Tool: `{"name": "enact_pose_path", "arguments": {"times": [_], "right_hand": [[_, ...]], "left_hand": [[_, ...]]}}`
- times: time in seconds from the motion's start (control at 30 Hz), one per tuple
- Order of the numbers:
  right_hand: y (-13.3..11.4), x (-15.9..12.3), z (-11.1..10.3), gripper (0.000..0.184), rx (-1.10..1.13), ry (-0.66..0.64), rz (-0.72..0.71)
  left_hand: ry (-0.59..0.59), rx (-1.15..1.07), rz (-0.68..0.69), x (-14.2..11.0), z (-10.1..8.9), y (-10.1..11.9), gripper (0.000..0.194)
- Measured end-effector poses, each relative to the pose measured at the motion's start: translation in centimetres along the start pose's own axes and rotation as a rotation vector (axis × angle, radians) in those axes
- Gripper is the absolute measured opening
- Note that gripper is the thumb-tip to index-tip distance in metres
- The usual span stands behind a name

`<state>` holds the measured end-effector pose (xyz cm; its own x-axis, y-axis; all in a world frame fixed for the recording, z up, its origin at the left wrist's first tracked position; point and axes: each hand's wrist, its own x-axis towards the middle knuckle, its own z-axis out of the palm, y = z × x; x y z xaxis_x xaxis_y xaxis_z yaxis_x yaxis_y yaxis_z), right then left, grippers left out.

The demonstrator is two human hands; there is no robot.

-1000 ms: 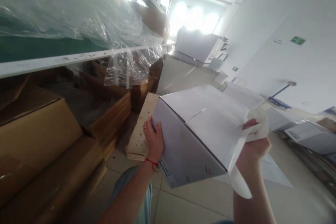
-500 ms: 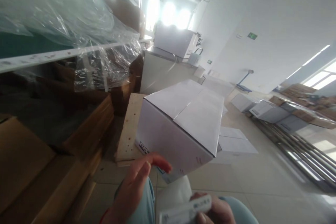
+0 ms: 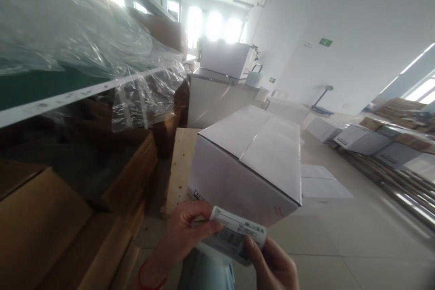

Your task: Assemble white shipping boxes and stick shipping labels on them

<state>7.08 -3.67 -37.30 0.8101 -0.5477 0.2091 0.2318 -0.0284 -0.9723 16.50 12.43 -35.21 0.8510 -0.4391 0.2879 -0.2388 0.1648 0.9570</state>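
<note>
A white printed barcode label (image 3: pixel 234 234), curved at its upper edge as if rolled, is held in front of me by both hands. My left hand (image 3: pixel 190 226) pinches its left end between thumb and fingers. At the right end, my right hand (image 3: pixel 272 260) grips it with the thumb on the printed face and the fingers behind. Just beyond the hands stands a closed white carton (image 3: pixel 234 181), with a seam along its top and printed marks on its near side. The hands and label cover part of its lower edge.
A wooden pallet board (image 3: pixel 178 167) shows beside the carton. Open brown cardboard boxes (image 3: pixel 64 204) fill the left, below a shelf draped in clear plastic (image 3: pixel 136 86). Another white carton (image 3: pixel 319 181) sits on the floor at right, near metal rails (image 3: pixel 404 195).
My left hand has moved from beside the carton to the label and closed on its left end. The right hand has raised the label, and the view has shifted slightly.
</note>
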Motion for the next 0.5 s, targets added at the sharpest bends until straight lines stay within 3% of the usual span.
{"name": "enact_pose_path", "arguments": {"times": [0.17, 0.3, 0.5], "right_hand": [[-0.8, 1.9, 4.2, 0.035, -0.047, -0.047, -0.091], [-2.2, 3.5, 6.7, 0.038, -0.02, -0.117, -0.114], [-2.2, 4.4, 9.5, 0.046, -0.164, 0.162, -0.238]], "left_hand": [[0.1, -0.186, -0.047, 2.3, -2.4, 0.5, 0.03], [0.141, -0.196, 0.043, 4.1, -4.1, 0.6, 0.025], [0.14, -0.146, 0.077, 6.0, -5.9, 0.4, 0.023]]}}
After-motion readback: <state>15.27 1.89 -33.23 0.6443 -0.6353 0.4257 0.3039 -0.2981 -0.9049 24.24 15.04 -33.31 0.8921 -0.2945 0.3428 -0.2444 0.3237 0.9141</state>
